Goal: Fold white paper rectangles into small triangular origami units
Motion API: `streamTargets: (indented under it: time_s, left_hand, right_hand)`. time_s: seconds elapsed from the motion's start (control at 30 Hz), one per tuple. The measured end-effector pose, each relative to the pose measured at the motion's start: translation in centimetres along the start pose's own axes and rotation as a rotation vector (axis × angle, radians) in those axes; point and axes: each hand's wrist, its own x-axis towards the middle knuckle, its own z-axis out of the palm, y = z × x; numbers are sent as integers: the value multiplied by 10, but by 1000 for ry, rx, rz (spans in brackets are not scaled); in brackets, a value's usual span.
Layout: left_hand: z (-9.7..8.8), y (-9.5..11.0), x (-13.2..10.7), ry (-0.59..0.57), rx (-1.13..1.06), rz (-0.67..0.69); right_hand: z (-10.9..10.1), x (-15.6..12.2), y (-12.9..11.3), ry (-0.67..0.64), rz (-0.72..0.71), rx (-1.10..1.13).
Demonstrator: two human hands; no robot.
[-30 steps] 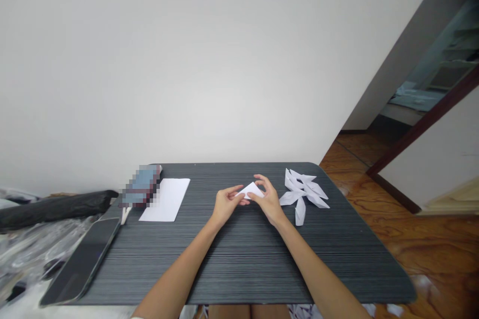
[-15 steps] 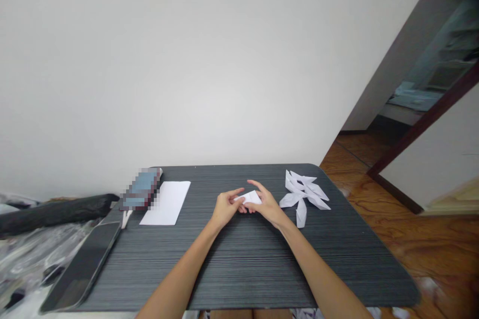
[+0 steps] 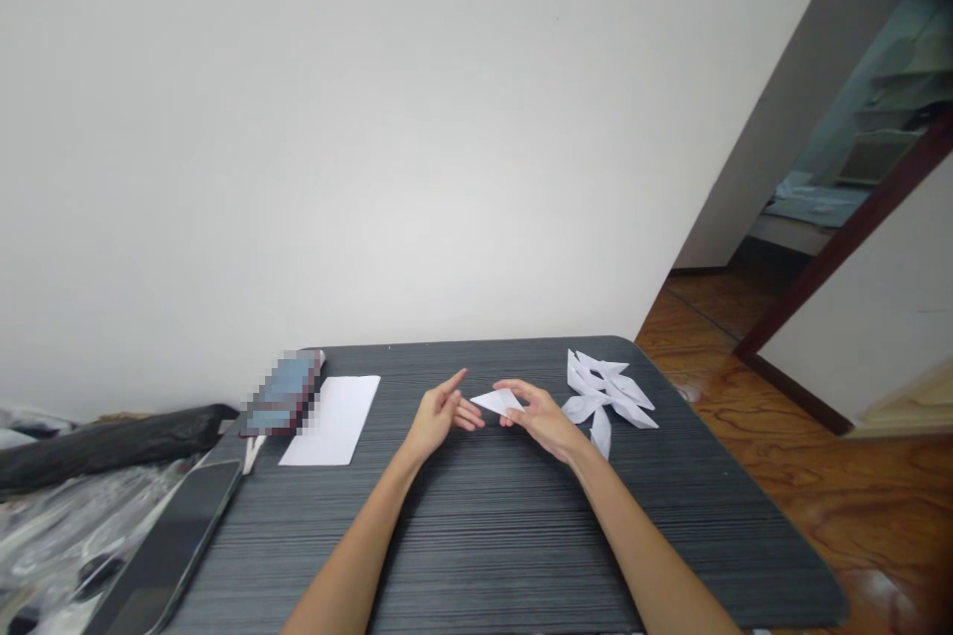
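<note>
A small folded white paper triangle (image 3: 497,402) is pinched in the fingers of my right hand (image 3: 537,417) just above the dark striped table (image 3: 483,536). My left hand (image 3: 437,411) is beside it on the left, fingers stretched out and apart, its fingertips close to the paper's left tip but not gripping it. Right of my right hand lies a pile of several folded white paper pieces (image 3: 607,392).
A flat white sheet (image 3: 332,407) and a blurred-out box (image 3: 283,392) lie at the table's back left. A dark phone or tablet (image 3: 168,556) rests at the left edge, beside a black rolled object (image 3: 111,437). Wooden floor and a doorway are on the right.
My left hand has let go of the folded triangle and opened its fingers. My right hand still holds the paper, now turned with a point to the left. The camera tilted slightly.
</note>
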Motion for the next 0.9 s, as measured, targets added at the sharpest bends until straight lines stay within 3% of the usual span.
streamTargets:
  time_s: [0.13,0.27,0.6,0.8,0.9]
  left_hand:
    - [3,0,-1,3,273,172]
    - [6,0,-2,78,404,205]
    - [5,2,-4,95,503,256]
    - [8,1,-6,108,554,311]
    - [10,-5,-4,148,543,322]
  right_hand:
    - [3,2,5,-7,30,4]
    - [6,1,3,-58,32,33]
    - [4,0,-5,-41,-9,0]
    - [6,0,-2,39,-93,-198]
    - [8,3,5,67,-105,-130]
